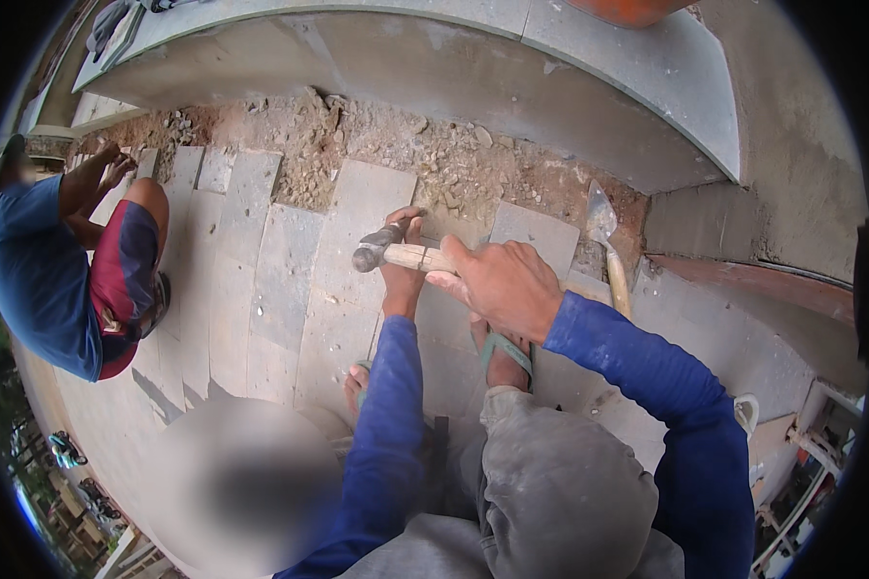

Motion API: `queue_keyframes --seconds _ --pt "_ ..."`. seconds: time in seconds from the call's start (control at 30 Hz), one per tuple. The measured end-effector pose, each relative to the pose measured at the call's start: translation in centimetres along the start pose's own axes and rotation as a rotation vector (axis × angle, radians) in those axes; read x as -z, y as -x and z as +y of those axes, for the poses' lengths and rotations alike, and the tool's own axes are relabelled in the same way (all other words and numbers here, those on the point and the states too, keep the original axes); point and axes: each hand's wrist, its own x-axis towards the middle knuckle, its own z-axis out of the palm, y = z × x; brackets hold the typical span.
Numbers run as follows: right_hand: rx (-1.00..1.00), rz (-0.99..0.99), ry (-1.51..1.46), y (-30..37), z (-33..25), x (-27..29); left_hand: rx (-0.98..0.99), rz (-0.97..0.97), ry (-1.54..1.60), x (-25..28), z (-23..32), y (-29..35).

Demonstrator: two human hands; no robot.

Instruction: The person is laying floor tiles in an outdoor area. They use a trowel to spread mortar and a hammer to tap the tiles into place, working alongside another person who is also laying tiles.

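My right hand (508,280) is wrapped round the pale wooden handle of a hammer (417,257), which points to the left. Its worn metal head is in front of my left hand (402,280). The left fingers curl behind that head, near the bare edge of the paving; the hammer hides most of what they may hold. Beneath both hands lie grey stone paving slabs (366,198). To the right of my right hand a trowel (603,218) rests with its blade on the rubble and its wooden handle toward me.
Broken stone and soil (299,145) fill a strip between the slabs and a low rendered wall (434,82) with a pale stone top. A co-worker in a blue shirt (39,270) squats at the left. An orange container (628,8) stands on the wall top.
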Motion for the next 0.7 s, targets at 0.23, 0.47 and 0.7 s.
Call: queue_keyframes --seconds 0.23,0.47,0.7 --pt "-0.011 -0.045 -0.030 -0.1 0.7 -0.9 0.079 -0.034 -0.035 0.1 0.6 0.8" --pt "0.341 0.215 -0.075 2.1 -0.2 -2.2 0.102 -0.035 -0.072 -0.2 0.3 1.1" --pt "0.191 0.084 0.005 1.5 -2.0 -1.4 0.088 0.005 0.026 0.3 -0.8 1.3"
